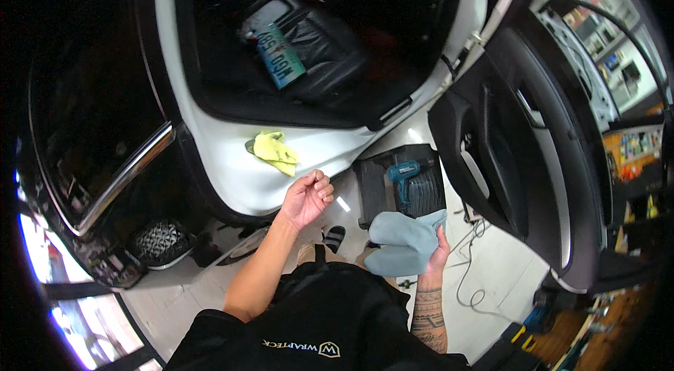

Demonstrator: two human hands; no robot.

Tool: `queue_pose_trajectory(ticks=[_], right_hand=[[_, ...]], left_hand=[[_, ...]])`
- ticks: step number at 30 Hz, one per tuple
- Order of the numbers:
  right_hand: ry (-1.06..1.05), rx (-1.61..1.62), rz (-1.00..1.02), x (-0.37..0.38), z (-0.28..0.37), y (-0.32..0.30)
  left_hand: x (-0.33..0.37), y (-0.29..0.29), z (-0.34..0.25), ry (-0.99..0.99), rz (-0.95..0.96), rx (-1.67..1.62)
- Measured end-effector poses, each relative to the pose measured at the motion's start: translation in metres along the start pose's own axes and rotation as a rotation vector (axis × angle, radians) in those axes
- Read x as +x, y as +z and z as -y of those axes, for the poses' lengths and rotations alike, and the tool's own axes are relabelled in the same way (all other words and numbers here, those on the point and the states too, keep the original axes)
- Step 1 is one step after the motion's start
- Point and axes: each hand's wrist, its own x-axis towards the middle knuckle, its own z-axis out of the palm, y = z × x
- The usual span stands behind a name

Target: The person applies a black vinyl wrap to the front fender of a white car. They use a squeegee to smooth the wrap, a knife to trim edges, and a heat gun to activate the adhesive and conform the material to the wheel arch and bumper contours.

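Observation:
My left hand [307, 200] is raised before the white door sill [246, 181] of a car, palm turned up. Its fingers curl closed, and I see nothing held in them. My right hand [437, 250] grips the edge of a folded grey-blue cloth [401, 244], which droops leftward in two rounded lobes. On the sill, just beyond my left hand, lies a crumpled yellow cloth [276, 152]. A teal heat gun [403, 176] rests in an open black case [372, 185] on the floor, past the grey-blue cloth.
The opened car door [533, 139] stands at the right. A licence plate [281, 62] lies on the black seat [319, 51] inside. A cord [463, 280] loops across the pale floor at right. A black tray of crumpled bits [163, 241] sits at left.

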Motion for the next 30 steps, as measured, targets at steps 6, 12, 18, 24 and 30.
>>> queue_pose_trajectory(ticks=[6,12,18,24,30], right_hand=[[0.204,-0.051,0.058,0.033,0.018,-0.005],[0.283,-0.149,0.088,0.036,0.069,-0.03],[0.154,-0.231,0.072,0.034,0.134,-0.067],[0.066,-0.15,0.069,0.043,0.163,-0.104],[0.158,-0.153,0.089,0.046,0.169,-0.121]], left_hand=[[-0.002,-0.019,-0.03,0.514,-0.425,1.011],[0.009,-0.044,-0.003,0.308,-1.234,2.865],[0.016,-0.06,0.002,-0.285,-1.164,2.964],[0.014,-0.03,0.042,-0.71,-0.821,2.811],[0.013,-0.032,-0.001,0.41,-1.44,2.442]])
